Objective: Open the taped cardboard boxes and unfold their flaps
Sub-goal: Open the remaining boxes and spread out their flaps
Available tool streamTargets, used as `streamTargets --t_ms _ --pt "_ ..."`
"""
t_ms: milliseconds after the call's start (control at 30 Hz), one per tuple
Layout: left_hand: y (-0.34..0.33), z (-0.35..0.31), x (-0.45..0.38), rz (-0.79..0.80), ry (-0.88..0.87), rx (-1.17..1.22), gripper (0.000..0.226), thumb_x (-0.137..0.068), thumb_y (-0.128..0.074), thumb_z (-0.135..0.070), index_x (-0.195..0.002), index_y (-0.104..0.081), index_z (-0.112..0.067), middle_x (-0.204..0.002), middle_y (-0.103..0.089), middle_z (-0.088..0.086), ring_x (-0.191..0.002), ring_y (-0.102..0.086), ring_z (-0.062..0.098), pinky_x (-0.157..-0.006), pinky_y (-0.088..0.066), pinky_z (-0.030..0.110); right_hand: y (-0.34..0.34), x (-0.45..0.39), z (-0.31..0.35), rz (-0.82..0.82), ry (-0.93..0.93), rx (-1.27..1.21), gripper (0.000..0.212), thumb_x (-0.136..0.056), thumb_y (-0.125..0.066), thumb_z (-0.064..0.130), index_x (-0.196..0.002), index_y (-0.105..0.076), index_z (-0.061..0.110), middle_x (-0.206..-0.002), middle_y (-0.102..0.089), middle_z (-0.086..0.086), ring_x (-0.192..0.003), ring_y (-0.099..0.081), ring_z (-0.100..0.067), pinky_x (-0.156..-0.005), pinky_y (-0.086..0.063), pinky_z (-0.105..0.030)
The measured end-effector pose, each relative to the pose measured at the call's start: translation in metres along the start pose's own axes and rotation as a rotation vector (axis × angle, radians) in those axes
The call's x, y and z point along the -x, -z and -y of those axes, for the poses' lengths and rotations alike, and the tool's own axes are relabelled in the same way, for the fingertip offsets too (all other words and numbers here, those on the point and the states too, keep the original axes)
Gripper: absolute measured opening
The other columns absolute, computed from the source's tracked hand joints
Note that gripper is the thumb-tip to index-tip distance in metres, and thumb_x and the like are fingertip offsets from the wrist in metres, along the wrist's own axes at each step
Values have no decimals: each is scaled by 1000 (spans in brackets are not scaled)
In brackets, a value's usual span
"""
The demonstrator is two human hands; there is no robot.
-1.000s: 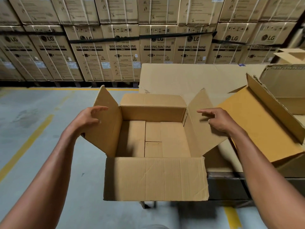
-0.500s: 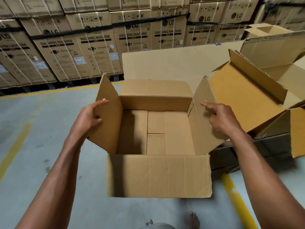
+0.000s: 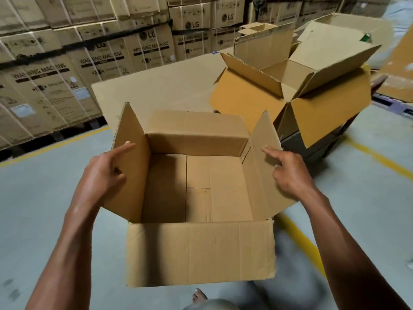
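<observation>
The wall of washing-machine cartons (image 3: 93, 70) fills ten to twelve o'clock, too many to count. At one o'clock two opened boxes (image 3: 297, 86) sit on the cardboard-covered table (image 3: 169, 86), higher and further right in view than a second ago. One open box (image 3: 201, 198) is held dead centre above the floor: plain brown, empty, all four flaps (image 3: 201, 253) unfolded, the near one hanging down. Two hands carry it. The left hand (image 3: 101, 175) grips the nine-o'clock flap, forefinger straight; the right hand (image 3: 290, 173) holds the three-o'clock flap likewise.
</observation>
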State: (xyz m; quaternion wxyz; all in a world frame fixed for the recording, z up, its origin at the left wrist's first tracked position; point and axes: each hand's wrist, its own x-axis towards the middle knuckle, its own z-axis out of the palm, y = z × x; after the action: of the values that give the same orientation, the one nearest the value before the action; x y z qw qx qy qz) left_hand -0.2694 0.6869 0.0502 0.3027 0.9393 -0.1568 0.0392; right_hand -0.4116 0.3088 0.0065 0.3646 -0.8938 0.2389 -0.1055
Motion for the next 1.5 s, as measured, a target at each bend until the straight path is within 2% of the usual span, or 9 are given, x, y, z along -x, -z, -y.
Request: streamTargets --t_ms 133,267,400,567,867,1167,1300,1400,1500 --pt "-16 -38 42 29 -23 -21 80 -81 -58 19 -143 -54 -32 -125 -68 7 -57 -55 14 -47 -40 23 29 61 -36 -68 -37 -23 68 -91 -50 -16 -145 -52 25 -152 -46 11 -122 -37 4 -105 -30 -17" --pt "-39 -73 86 56 -66 -11 80 -79 -53 19 -140 -58 -32 -120 -71 4 -53 -57 18 -49 -45 28 63 126 -73 -116 -103 -42 64 -93 -50 -14 -145 -53 24 -151 -47 8 -130 -44 -7 -97 -37 -19" --pt "-69 -106 138 127 -158 58 86 -74 -49 17 -141 -55 -37 -73 -68 6 -42 -43 12 -45 -43 27 101 194 -122 -162 -201 -29 60 -95 -52 -7 -146 -51 26 -151 -49 6 -137 -47 -20 -104 -38 -26" --pt "-110 -154 183 281 -227 137 85 -79 -53 18 -146 -50 -34 -125 -68 14 -50 -56 14 -42 -44 22 151 270 -180 -229 -318 46 66 -92 -51 -10 -146 -52 28 -151 -48 8 -139 -44 -19 -109 -31 -24" --pt "-186 -265 183 437 -368 165 85 -82 -61 9 -149 -44 -42 -141 -56 8 -105 -64 20 -83 -59 37 243 319 -245 -326 -409 148 71 -82 -52 -15 -144 -54 21 -151 -49 -1 -140 -45 -24 -117 -34 -37" --pt "-226 -398 137 488 -518 262 82 -87 -61 10 -152 -40 -36 -141 -55 8 -81 -67 15 -68 -62 37 340 297 -277 -513 -504 171 73 -81 -58 -18 -142 -56 22 -147 -52 -10 -132 -52 -33 -109 -43 -42" --pt "-228 -457 107 456 -572 299 82 -86 -61 12 -152 -41 -33 -142 -55 10 -71 -66 14 -64 -62 43 396 267 -284 -579 -476 235 74 -80 -59 -17 -141 -55 25 -148 -51 -12 -119 -59 -37 -84 -53 -37" --pt "-232 -502 80 396 -598 310 82 -85 -61 11 -151 -42 -34 -143 -54 10 -75 -58 5 -77 -61 45 441 239 -294 -646 -424 246 74 -78 -57 -19 -140 -57 23 -146 -54 -8 -125 -57 -35 -91 -48 -21" --pt "-239 -545 51 309 -623 336 82 -82 -59 14 -150 -46 -31 -134 -60 9 -71 -57 4 -68 -59 26 487 202 -299 -714 -375 255 71 -79 -56 -19 -139 -59 19 -144 -56 -10 -132 -51 -31 -105 -41 -33"
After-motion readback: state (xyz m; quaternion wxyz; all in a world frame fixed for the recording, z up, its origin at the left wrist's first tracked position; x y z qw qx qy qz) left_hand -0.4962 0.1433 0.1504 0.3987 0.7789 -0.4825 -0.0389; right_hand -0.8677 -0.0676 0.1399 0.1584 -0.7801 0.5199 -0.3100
